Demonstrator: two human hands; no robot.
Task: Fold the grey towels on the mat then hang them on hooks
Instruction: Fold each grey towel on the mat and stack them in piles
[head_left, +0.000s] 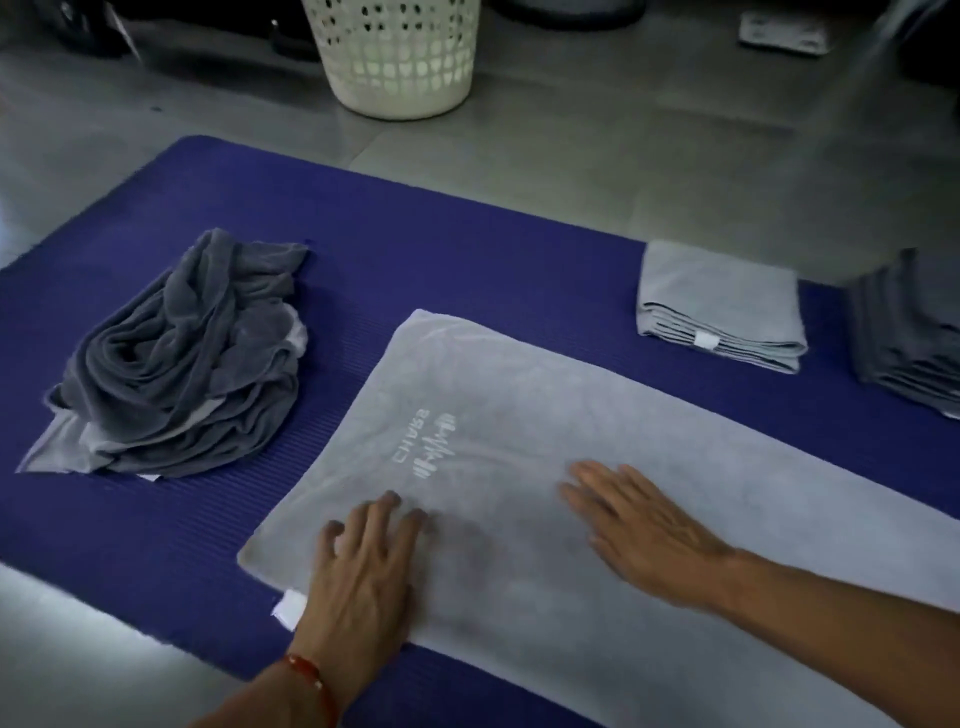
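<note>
Palms of the left hand (363, 566) and right hand (644, 535) lay flat, fingers spread, on the pale grey towel (519, 415); uneven smoothing risked a crooked fold.

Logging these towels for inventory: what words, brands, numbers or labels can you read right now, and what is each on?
White printed logo and a short word on the spread light grey towel: seen upside down and blurred, not readable.
Small white tag at that towel's near left corner: no text legible.
Small white tag on the folded light grey towel: too small to read.
No other text visible.
</note>
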